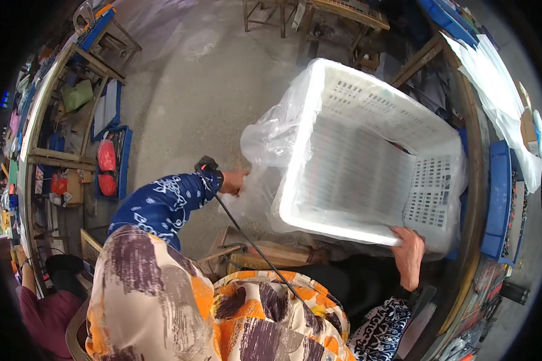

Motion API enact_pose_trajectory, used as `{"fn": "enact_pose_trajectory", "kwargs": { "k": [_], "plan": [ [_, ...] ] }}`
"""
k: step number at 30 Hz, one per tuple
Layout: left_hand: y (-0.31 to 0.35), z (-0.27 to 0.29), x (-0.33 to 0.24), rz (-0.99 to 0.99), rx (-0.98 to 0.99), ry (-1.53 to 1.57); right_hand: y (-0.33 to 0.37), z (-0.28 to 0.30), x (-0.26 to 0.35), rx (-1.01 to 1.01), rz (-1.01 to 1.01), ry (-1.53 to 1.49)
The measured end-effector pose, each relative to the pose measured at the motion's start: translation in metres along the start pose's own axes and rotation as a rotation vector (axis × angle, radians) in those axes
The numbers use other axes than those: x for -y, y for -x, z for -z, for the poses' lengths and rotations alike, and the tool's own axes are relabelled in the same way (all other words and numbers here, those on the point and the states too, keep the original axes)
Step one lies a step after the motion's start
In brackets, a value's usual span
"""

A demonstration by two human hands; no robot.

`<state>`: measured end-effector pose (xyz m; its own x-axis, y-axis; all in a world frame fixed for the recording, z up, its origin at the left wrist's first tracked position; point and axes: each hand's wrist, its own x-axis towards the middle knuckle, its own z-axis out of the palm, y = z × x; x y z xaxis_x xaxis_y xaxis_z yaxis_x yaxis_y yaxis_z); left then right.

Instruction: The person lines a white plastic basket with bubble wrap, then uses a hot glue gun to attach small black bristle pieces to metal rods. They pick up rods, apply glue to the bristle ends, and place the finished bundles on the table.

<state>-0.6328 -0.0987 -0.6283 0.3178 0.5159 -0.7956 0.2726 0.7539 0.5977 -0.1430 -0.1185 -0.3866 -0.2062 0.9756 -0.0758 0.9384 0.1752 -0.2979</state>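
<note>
A large white plastic crate (367, 171) with slotted walls is in front of me to the right, its open side tilted toward me. Clear plastic film (274, 141), like a big bag, wraps loosely round its outside and bulges out at the left. My left hand (233, 182) has its fingers curled on the film's loose edge, left of the crate. At the crate's near right corner, my right hand (408, 256) grips the rim, fingers over the edge. Part of the right forearm lies outside what I can make out.
A wooden workbench with a blue tray (497, 201) runs along the right, white sheets (500, 99) above it. On the left stands a wooden rack (60, 157) with blue bins (124, 162) holding red packets. A person's sleeve (45, 313) shows at lower left. Concrete floor (180, 90) lies ahead.
</note>
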Motion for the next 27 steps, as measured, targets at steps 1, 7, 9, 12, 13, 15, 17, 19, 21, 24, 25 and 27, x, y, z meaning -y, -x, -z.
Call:
{"fn": "enact_pose_trajectory", "kwargs": {
  "k": [1, 7, 9, 12, 13, 15, 17, 19, 21, 24, 25, 27],
  "plan": [
    [-0.003, 0.000, 0.011, 0.071, 0.150, -0.102, 0.000, 0.000, 0.001, 0.005, -0.012, -0.010],
    [-0.021, -0.013, 0.048, 0.102, 0.195, -0.634, -0.001, 0.002, 0.005, 0.027, -0.049, 0.004],
    [-0.025, -0.016, 0.053, 0.057, 0.202, -0.806, -0.001, 0.002, 0.005, 0.036, -0.065, -0.026],
    [-0.024, -0.010, 0.058, -0.038, 0.221, -1.111, -0.001, 0.002, 0.003, 0.024, -0.025, 0.013],
    [-0.022, -0.003, 0.057, -0.073, 0.228, -1.226, -0.001, 0.001, 0.003, 0.025, -0.043, 0.000],
    [-0.013, 0.020, 0.049, -0.126, 0.246, -1.335, -0.001, 0.001, 0.002, 0.035, -0.059, -0.007],
    [0.006, 0.049, 0.035, -0.159, 0.251, -1.304, -0.001, 0.000, 0.002, 0.019, -0.076, -0.035],
    [0.029, 0.066, 0.021, -0.172, 0.254, -1.158, 0.000, 0.001, 0.003, 0.015, -0.081, -0.045],
    [0.049, 0.076, 0.001, -0.162, 0.266, -1.101, 0.000, 0.001, 0.003, 0.016, -0.070, -0.033],
    [0.073, 0.078, -0.029, -0.147, 0.316, -1.188, 0.000, 0.001, 0.002, -0.001, -0.061, -0.025],
    [0.081, 0.077, -0.035, -0.150, 0.298, -1.176, 0.000, 0.001, 0.002, -0.005, -0.043, -0.014],
    [0.100, 0.074, -0.045, -0.175, 0.283, -1.162, 0.000, 0.001, 0.002, -0.020, -0.040, -0.044]
  ]
}}
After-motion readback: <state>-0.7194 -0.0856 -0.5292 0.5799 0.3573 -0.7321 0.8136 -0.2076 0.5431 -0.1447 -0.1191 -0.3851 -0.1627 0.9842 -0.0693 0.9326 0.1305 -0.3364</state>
